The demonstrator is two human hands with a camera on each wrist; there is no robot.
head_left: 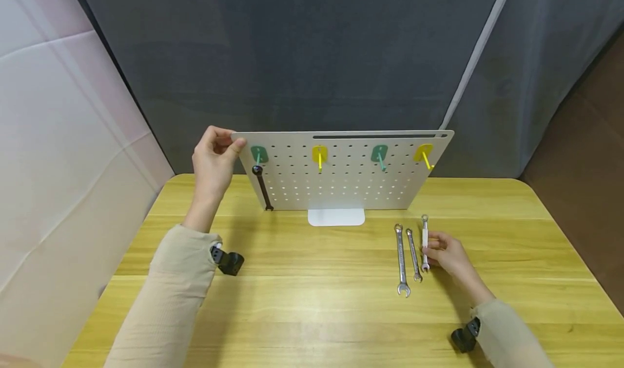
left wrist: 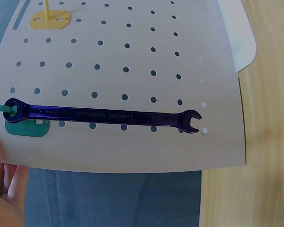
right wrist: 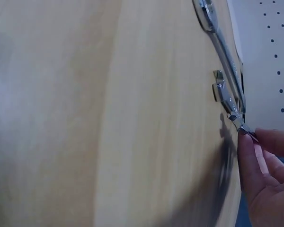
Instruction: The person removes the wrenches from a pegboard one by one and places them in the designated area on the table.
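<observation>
On the wooden table (head_left: 312, 314), a white pegboard (head_left: 341, 189) stands upright with four coloured hooks along its top row. The left hand (head_left: 213, 159) grips the board's upper left corner, thumb and fingers curled over the edge, steadying it. A dark wrench (head_left: 261, 188) already hangs from the leftmost green hook (head_left: 259, 155). Three silver wrenches lie side by side to the right of the board's foot. The right hand (head_left: 448, 254) pinches the shortest wrench (head_left: 425, 242), rightmost of the three, with its fingertips. Judgement: the pick-up step is in hand. The next move calls for lifting this wrench clear of its neighbour (head_left: 413, 247) and threading its ring end over a free hook.
</observation>
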